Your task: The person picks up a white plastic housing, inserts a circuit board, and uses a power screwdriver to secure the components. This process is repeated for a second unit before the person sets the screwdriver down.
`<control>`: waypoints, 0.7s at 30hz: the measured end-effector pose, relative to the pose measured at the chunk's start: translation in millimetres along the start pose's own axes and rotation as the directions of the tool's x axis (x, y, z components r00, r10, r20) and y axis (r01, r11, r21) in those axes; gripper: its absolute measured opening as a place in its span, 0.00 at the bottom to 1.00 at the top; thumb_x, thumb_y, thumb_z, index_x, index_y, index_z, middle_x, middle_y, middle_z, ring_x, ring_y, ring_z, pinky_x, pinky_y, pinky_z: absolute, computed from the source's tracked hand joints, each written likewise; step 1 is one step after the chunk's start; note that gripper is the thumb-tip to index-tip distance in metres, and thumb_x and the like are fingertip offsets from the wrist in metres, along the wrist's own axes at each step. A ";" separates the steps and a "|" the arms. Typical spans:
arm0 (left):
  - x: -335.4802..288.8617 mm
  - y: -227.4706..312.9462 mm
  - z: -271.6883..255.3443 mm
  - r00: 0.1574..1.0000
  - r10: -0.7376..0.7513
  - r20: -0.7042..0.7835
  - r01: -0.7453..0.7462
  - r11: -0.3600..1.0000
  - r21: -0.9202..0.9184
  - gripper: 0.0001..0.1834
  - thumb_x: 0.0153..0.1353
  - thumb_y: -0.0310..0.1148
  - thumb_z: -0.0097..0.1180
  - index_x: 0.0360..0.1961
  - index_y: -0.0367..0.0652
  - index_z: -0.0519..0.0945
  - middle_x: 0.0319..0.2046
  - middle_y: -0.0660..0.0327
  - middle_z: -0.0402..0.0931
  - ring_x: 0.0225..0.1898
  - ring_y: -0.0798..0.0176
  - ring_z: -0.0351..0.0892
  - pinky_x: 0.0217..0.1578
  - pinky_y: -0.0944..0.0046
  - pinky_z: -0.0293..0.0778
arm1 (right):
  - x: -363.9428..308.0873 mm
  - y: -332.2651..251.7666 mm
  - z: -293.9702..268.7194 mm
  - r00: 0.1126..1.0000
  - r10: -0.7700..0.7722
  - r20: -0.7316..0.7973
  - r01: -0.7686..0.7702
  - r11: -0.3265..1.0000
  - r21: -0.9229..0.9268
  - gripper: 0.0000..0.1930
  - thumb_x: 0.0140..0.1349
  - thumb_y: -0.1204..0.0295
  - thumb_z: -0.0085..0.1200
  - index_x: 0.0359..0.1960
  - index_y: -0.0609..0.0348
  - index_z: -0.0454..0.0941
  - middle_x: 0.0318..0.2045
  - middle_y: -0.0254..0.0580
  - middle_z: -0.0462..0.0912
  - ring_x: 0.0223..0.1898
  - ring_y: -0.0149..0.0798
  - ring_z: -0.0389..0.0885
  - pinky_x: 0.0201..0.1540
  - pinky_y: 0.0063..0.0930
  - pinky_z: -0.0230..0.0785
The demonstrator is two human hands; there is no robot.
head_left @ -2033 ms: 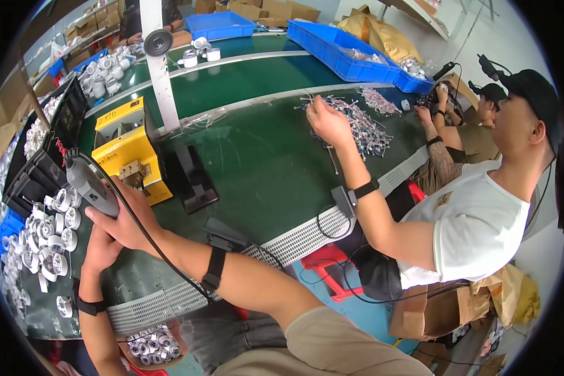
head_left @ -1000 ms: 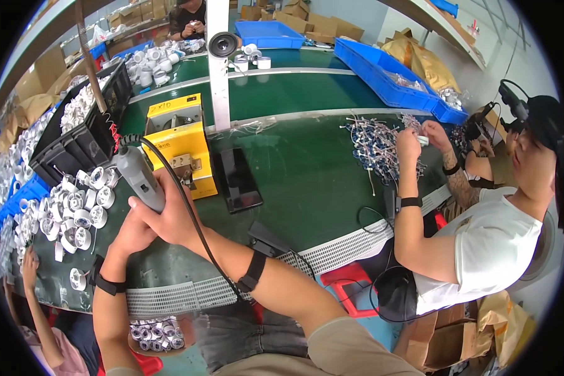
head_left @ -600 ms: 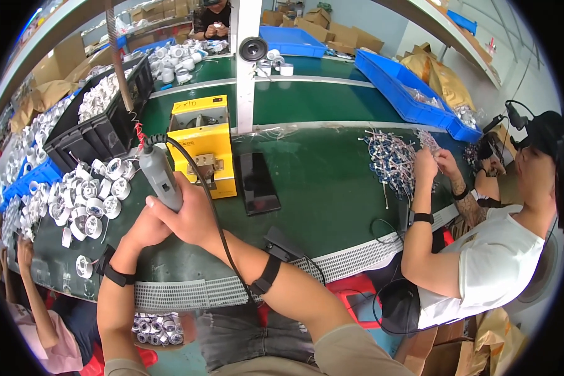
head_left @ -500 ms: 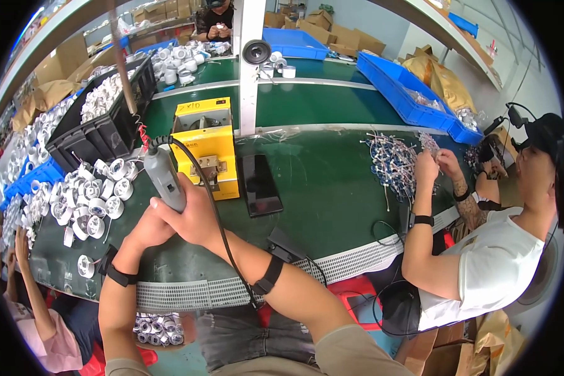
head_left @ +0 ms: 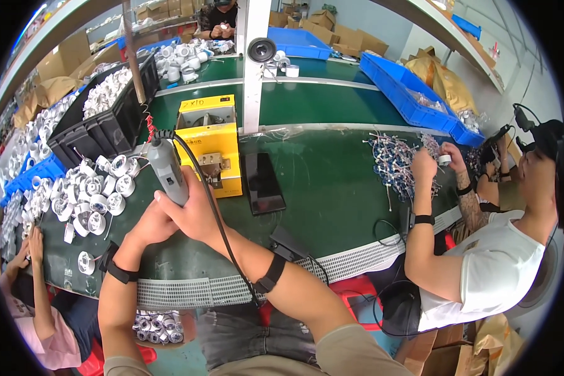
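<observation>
My right hand (head_left: 198,210) is wrapped around a grey corded electric screwdriver (head_left: 167,169), which leans with its cable end up and away from me. My left hand (head_left: 150,224) is closed just below it, touching the right hand. The fingers of the left and whatever they hold are hidden, as is the screwdriver's tip. Left of my hands lies a heap of white round housings (head_left: 97,203), with one single housing (head_left: 86,263) nearer the edge. Just beyond the screwdriver stands a yellow box-shaped machine (head_left: 232,160). A black phone or tablet (head_left: 263,185) lies beside it.
The screwdriver's black cable (head_left: 219,235) runs over my right forearm. A black crate (head_left: 100,135) of white parts stands far left. To the right, a co-worker (head_left: 448,263) sits by a pile of wired parts (head_left: 395,166). A blue tray (head_left: 401,100) sits beyond.
My hands and the screwdriver stay almost in place. The co-worker at right now has a white round part in hand. The hands of the person at far left have shifted.
</observation>
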State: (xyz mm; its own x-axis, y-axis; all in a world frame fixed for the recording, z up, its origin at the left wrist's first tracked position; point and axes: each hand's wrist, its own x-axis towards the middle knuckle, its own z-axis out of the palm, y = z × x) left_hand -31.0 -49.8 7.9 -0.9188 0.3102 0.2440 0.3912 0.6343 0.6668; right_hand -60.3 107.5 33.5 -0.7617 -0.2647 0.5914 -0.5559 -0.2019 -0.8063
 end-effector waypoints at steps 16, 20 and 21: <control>-4.1 -11.8 0.7 1.000 0.002 0.000 -0.002 0.997 0.076 0.23 0.52 0.24 0.61 0.53 0.40 0.76 0.51 0.50 0.76 0.54 0.45 0.74 0.54 0.53 0.71 | 1.3 -5.3 -2.1 1.000 0.000 0.027 0.001 0.999 -0.035 0.21 0.58 0.65 0.60 0.48 0.63 0.71 0.35 0.57 0.82 0.38 0.58 0.82 0.40 0.41 0.74; -4.1 -7.9 1.9 0.999 0.028 -0.019 -0.027 0.998 0.057 0.23 0.52 0.24 0.61 0.52 0.41 0.76 0.49 0.51 0.77 0.52 0.45 0.75 0.53 0.53 0.71 | 0.0 -4.4 -1.2 0.999 0.006 0.037 -0.004 0.999 -0.049 0.21 0.57 0.65 0.60 0.48 0.64 0.70 0.35 0.57 0.82 0.38 0.58 0.82 0.40 0.40 0.74; -3.5 -7.4 1.8 1.000 0.025 -0.019 -0.024 0.997 0.067 0.23 0.52 0.24 0.61 0.52 0.41 0.76 0.49 0.51 0.77 0.52 0.45 0.75 0.53 0.52 0.71 | -0.3 -2.0 0.0 0.999 0.025 0.032 -0.024 1.000 -0.018 0.20 0.57 0.65 0.60 0.46 0.64 0.71 0.34 0.51 0.80 0.36 0.49 0.81 0.40 0.37 0.73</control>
State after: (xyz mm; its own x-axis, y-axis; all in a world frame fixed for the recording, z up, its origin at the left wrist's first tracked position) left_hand -30.6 -54.3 0.8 -0.9094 0.3128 0.2740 0.4158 0.6726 0.6121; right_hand -59.0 108.0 35.0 -0.7642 -0.2995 0.5713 -0.5434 -0.1783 -0.8203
